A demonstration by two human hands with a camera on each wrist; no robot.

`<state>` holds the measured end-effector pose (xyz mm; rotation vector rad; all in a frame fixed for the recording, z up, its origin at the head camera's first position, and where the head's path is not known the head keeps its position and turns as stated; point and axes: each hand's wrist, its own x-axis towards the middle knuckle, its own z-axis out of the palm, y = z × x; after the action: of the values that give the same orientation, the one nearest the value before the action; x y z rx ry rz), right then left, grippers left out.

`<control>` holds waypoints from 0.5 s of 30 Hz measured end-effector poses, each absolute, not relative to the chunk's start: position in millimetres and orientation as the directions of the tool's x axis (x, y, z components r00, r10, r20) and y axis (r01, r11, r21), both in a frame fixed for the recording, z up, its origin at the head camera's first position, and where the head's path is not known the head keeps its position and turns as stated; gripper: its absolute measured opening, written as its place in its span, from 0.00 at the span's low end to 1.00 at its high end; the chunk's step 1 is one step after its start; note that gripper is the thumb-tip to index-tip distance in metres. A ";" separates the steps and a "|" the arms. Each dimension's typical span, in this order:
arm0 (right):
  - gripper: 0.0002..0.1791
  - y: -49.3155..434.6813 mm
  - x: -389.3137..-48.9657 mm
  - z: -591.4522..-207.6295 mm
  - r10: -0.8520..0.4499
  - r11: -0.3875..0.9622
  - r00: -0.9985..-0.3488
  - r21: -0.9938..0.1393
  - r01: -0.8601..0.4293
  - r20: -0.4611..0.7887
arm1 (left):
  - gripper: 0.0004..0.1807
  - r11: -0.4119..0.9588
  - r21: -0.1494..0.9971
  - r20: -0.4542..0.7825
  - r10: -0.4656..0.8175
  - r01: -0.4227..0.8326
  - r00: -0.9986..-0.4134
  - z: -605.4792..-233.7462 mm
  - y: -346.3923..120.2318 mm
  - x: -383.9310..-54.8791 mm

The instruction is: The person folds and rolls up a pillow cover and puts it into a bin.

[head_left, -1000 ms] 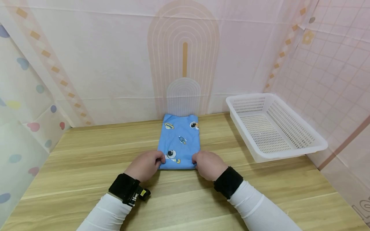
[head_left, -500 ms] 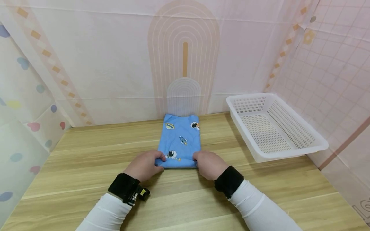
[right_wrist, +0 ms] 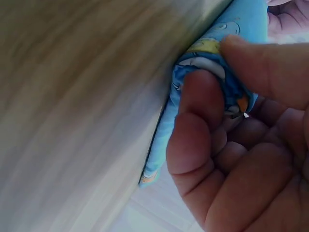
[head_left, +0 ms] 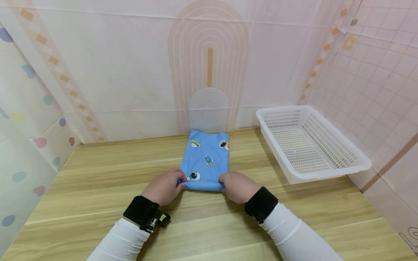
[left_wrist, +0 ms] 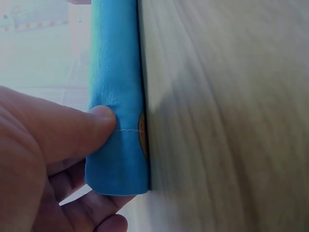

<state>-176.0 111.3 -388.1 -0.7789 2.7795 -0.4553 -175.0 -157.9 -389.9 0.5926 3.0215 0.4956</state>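
A folded blue cloth (head_left: 210, 150) printed with astronauts, a rocket and a planet lies on the wooden table, its near edge rolled into a thick band. At the left end of that roll, my left hand (head_left: 164, 187) pinches the fabric; in the left wrist view the thumb presses on the smooth roll (left_wrist: 116, 58), fingers behind and below it. My right hand (head_left: 238, 186) grips the other end. There, the right wrist view shows thumb and index finger around the coiled layers of the roll (right_wrist: 248, 24). Parts of the fingers are hidden behind the cloth.
A white perforated plastic basket (head_left: 330, 172) stands at the right, close to the side wall. Printed curtains (head_left: 130, 72) enclose the table (head_left: 107, 174) at the back and both sides. Bare wood shows left of the cloth and in front of it.
The near edge has been rolled a little farther, covering more of the lower astronaut print. The cloth's far end has shifted slightly right. My left fingers have loosened and regripped the roll's end.
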 end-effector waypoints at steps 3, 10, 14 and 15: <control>0.05 111.1 -174.9 -386.2 -0.533 0.812 -0.836 -0.358 -0.462 -0.132 | 0.04 0.881 0.322 0.023 0.359 0.347 -0.933 -389.3 -158.0 -175.3; 0.09 110.7 -173.6 -385.9 -0.525 0.811 -0.844 -0.366 -0.457 -0.108 | 0.04 0.885 0.340 -0.021 0.345 0.318 -0.938 -386.8 -160.3 -174.5; 0.10 111.2 -174.2 -386.8 -0.526 0.806 -0.845 -0.371 -0.462 -0.091 | 0.03 0.884 0.352 -0.032 0.340 0.308 -0.940 -386.3 -161.6 -174.7; 0.09 111.3 -174.6 -387.2 -0.523 0.806 -0.848 -0.375 -0.458 -0.088 | 0.02 0.884 0.352 -0.030 0.339 0.307 -0.940 -386.5 -161.7 -174.8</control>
<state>-174.6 111.3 -387.2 -0.7694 2.8055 -0.5112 -174.8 -161.7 -386.5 0.5089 2.9608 0.5301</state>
